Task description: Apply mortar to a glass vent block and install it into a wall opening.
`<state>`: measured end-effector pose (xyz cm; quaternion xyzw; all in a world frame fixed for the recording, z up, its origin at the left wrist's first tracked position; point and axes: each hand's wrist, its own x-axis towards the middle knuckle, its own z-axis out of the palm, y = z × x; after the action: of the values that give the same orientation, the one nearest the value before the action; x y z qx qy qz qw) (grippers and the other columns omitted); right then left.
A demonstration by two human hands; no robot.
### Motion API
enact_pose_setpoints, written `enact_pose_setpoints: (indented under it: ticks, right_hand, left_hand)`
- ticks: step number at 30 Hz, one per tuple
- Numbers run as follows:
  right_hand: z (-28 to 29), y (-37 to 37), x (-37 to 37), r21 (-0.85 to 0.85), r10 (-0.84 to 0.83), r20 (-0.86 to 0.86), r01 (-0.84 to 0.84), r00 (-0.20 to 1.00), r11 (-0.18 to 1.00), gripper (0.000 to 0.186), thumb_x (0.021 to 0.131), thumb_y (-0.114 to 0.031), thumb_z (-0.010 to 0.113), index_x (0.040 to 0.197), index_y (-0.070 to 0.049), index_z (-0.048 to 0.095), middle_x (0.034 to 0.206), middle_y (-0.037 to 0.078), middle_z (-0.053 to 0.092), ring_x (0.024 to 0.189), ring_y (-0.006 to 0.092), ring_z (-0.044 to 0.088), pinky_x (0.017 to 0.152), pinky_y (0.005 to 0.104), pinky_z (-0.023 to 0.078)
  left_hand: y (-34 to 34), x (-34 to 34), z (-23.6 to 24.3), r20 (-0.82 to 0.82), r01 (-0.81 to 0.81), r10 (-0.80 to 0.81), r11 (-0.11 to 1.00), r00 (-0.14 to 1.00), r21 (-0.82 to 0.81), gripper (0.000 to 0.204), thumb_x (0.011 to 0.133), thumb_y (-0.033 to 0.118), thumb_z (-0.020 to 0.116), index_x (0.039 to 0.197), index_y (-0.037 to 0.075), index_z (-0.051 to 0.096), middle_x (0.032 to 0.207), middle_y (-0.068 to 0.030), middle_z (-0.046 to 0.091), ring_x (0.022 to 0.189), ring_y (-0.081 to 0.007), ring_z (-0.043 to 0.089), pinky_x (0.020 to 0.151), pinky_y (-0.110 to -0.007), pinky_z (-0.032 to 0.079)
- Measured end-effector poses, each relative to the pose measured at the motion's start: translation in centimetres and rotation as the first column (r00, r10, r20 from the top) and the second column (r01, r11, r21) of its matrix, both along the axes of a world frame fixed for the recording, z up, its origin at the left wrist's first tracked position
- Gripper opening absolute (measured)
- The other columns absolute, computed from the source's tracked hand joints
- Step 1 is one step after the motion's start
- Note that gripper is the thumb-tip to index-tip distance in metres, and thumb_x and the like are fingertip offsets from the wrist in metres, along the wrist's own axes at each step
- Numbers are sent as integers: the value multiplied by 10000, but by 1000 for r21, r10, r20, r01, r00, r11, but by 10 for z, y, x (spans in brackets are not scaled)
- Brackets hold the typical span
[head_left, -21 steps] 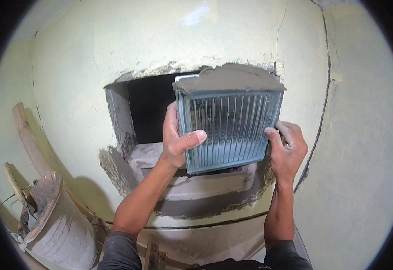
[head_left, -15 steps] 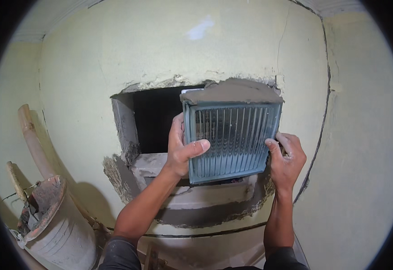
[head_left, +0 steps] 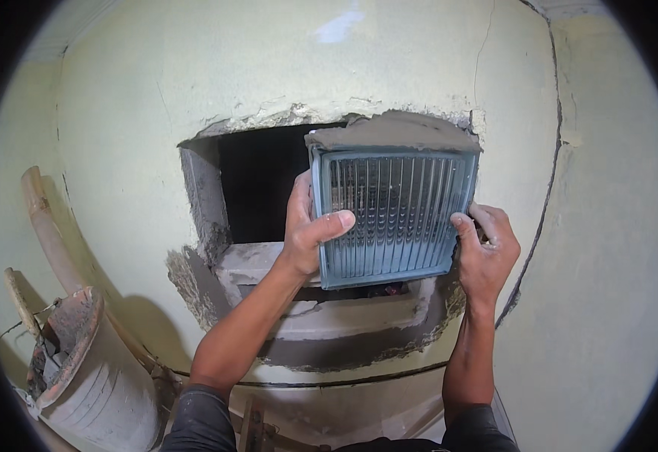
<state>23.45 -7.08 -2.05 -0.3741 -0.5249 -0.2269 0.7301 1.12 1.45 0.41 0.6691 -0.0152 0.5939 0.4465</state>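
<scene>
A ribbed, bluish glass block is held up between my hands in front of the right part of a rough wall opening. Wet grey mortar lies thickly along its top edge. My left hand clasps the block's left side, its thumb over the front face and its fingers behind. At the lower right side, my right hand grips the edge with thumb and bent fingers. The block tilts slightly. Its back and the fingertips behind it are hidden.
A grey ledge with smeared mortar runs below the opening. On the lower left stands a dirty white bucket with mortar-caked tools inside. A pole leans on the wall behind it. Cracks run down the right wall.
The block and both hands sit slightly higher in the picture, and the whole wall has shifted up a little too. Both hands keep their hold on the block.
</scene>
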Motion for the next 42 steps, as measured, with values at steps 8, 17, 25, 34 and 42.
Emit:
enact_pose_setpoints:
  ticks: [8, 17, 25, 34, 42]
  right_hand:
    - [3, 0, 2, -50, -39, 12, 39, 999, 998, 210, 764, -66, 760, 930, 48, 702, 910, 157, 681, 832, 263, 642, 781, 334, 501]
    - [10, 7, 6, -34, -101, 32, 102, 994, 994, 206, 768, -87, 752, 923, 39, 705, 888, 168, 665, 834, 303, 639, 766, 356, 500]
    - [16, 14, 11, -47, -146, 77, 149, 986, 988, 195, 774, -102, 736, 909, 37, 706, 877, 169, 662, 811, 328, 630, 744, 387, 496]
    - [23, 22, 22, -92, -161, 117, 172, 980, 981, 150, 781, -130, 728, 858, -2, 720, 804, 150, 645, 775, 313, 621, 711, 386, 488]
    - [22, 31, 34, -43, -189, 196, 201, 962, 979, 132, 781, -157, 731, 817, -30, 725, 780, 128, 641, 757, 305, 612, 697, 389, 486]
  left_hand:
    - [2, 4, 3, 2, -43, 43, 998, 999, -42, 697, 645, 246, 721, 1216, -55, 458, 1045, -112, 581, 932, -160, 567, 877, -312, 468]
    - [5, 11, 3, -1, 30, -30, 995, 1000, -96, 557, 689, 224, 681, 1148, -28, 489, 1000, -115, 592, 861, -173, 590, 777, -323, 507]
    - [12, 16, 2, 17, -47, 48, 996, 999, -73, 572, 689, 242, 692, 1153, -30, 496, 998, -115, 588, 867, -177, 587, 796, -325, 502]
    - [32, 18, 8, -121, 57, -58, 998, 991, -15, 529, 789, 295, 624, 1188, -41, 535, 981, -123, 636, 831, -198, 647, 744, -340, 550]
    - [32, 16, 8, -159, 6, -16, 998, 987, -65, 529, 804, 303, 613, 1212, -28, 545, 1021, -135, 650, 874, -222, 665, 777, -370, 568]
